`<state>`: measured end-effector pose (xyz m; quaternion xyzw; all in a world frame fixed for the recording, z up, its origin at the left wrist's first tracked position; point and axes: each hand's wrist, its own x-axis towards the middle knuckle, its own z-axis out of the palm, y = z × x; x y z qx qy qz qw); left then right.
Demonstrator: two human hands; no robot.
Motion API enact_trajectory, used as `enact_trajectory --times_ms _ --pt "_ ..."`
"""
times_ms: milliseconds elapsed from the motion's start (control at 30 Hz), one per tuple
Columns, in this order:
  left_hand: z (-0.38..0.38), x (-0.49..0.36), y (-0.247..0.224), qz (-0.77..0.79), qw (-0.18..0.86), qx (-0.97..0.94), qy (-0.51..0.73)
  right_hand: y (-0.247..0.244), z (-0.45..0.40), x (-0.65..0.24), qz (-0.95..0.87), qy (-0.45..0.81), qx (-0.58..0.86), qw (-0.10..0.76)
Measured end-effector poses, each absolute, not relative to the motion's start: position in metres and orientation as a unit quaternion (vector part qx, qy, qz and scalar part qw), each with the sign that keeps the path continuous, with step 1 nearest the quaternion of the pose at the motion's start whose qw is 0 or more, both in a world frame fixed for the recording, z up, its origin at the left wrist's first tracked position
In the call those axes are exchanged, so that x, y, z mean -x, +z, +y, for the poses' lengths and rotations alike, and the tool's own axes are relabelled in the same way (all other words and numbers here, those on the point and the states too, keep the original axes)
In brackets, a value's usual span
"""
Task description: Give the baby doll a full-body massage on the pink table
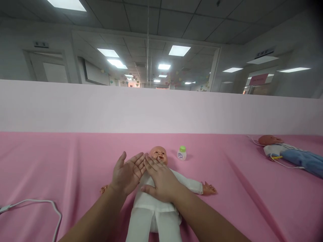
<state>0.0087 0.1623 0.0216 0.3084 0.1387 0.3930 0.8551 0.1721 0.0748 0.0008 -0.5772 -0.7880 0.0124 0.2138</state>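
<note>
A baby doll (155, 218) in white clothes lies on its back on the pink sheet, head away from me and arms spread. Over its chest, my left hand (129, 171) is palm up with the fingers stretched out and nothing on it. My right hand (161, 179) is palm down above the doll's chest, fingers extended, their tips meeting the left fingertips. Whether the right palm touches the doll, I cannot tell. Beyond the hands, to the right of the doll's head, stands a small bottle (182, 153) with a green cap.
A second doll (297, 156) in blue and white clothing lies at the far right with a thin white cord by it. A white cable (54, 205) curves across the pink sheet (83, 161) at lower left. Behind the sheet rises a white panel (161, 111).
</note>
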Motion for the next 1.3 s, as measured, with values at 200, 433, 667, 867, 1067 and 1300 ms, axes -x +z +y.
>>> enact_trajectory --times_ms 200,433,667,867,1067,1300 --pt "0.173 -0.004 0.022 0.156 0.849 -0.306 0.403 0.005 0.067 -0.162 -0.817 0.012 0.541 0.201" --pt "0.148 -0.017 0.023 0.163 0.873 -0.290 0.356 0.009 0.060 -0.153 -0.833 0.009 0.510 0.213" --pt "0.142 -0.015 0.029 0.144 0.888 -0.312 0.306 0.001 0.072 -0.165 -0.788 -0.008 0.578 0.213" --pt "0.164 -0.001 0.038 0.169 0.828 -0.306 0.438 0.003 0.064 -0.155 -0.800 -0.032 0.566 0.199" --pt "0.151 -0.008 0.030 0.154 0.861 -0.304 0.377 0.003 0.059 -0.143 -0.820 -0.017 0.527 0.222" --pt "0.143 -0.018 0.022 0.106 0.891 -0.330 0.292 0.000 0.073 -0.170 -0.773 -0.028 0.595 0.219"
